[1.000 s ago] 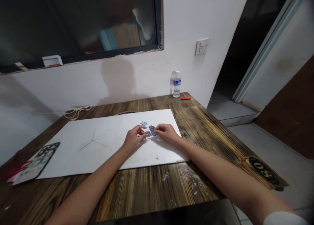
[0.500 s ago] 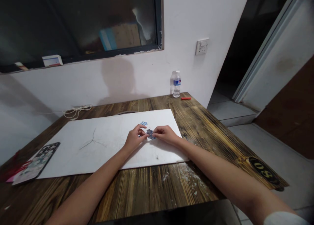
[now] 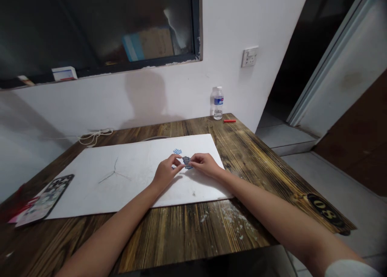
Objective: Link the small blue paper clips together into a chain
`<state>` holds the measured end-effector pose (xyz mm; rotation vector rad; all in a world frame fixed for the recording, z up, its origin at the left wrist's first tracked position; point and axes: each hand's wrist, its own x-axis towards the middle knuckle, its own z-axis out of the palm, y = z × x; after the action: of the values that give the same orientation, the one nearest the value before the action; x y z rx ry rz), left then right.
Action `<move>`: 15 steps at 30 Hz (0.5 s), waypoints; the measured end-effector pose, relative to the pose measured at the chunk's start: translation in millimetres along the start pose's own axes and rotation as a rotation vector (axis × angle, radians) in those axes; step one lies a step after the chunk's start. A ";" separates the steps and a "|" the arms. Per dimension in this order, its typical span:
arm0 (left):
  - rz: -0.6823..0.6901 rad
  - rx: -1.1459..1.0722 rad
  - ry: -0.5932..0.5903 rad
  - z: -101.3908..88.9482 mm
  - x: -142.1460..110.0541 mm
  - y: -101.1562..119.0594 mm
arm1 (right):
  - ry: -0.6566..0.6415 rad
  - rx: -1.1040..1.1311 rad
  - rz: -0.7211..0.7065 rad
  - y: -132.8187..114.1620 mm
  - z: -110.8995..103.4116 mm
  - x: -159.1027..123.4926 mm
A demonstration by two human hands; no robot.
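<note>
A small grey-blue striped piece [image 3: 186, 161] is held just over the white board [image 3: 84, 192]; its exact kind is too small to make out. My left hand [image 3: 167, 169] pinches its left edge between thumb and index finger. From the other side, my right hand [image 3: 206, 164] grips the right edge with closed fingertips. Just beyond my hands, a blue-and-white striped cutout [image 3: 177, 151] lies on the board. Bits of blue also show beneath the held piece and beside my left fingers, partly hidden.
A phone-like patterned case [image 3: 50, 198] rests at the board's left end. Three thin lines meet in a Y on the board. Along the back are a white cable [image 3: 95, 137], a water bottle [image 3: 218, 104] and a red pen-like stick [image 3: 229, 120]. The wooden table [image 3: 193, 232] ends close in front.
The striped piece has tilted and risen slightly, so more of its face shows. My fingers have shifted a little with it, both hands staying in nearly the same place.
</note>
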<state>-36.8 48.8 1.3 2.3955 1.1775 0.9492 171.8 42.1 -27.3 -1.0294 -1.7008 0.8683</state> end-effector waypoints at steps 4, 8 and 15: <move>0.090 0.278 0.060 -2.0 3.7 -7.3 | 0.140 0.088 0.045 4.8 -0.3 3.7; 0.143 0.435 -0.105 -1.0 5.0 -10.8 | 0.202 0.186 0.087 11.9 1.1 7.0; 0.264 0.527 -0.148 -0.9 5.8 -13.8 | 0.201 0.200 0.097 14.0 2.3 7.1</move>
<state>-42.9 61.9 -2.8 3.0366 1.1882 0.5586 171.7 53.9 -38.0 -1.0322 -1.3766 0.9432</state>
